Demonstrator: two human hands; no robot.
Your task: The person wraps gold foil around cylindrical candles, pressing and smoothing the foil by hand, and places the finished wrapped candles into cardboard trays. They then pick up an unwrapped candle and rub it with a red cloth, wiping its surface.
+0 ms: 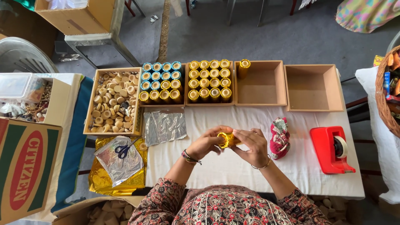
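Both hands meet over the middle of the worktop, near its front edge, with a small gold-foiled cup pinched between them. The left hand cups it from one side, fingers curled narrow about it; the right hand closes on the other side, its fingers pressing the shiny wrap flat. Held up off the cloth like this, the cup can be turned while the foil is smoothed round it.

Along the back edge stand four shallow wooden trays. The one at the back left corner is heaped with bare cups of pale, matt wood. Next to it, a tray holds neat rows of wrapped cups, blue-rimmed behind and gold in front; the third is filled with gold ones, packed upright so that the open tops show. The fourth has only one gold cup in its back left corner, and the last tray is bare board.

A crinkled silver foil sheet lies just in front of the trays, within the left hand's reach. At the left edge, scissors rest on more silver foil laid over gold sheets. To the right of the hands sit a bundle of patterned cloth and a red tape dispenser.
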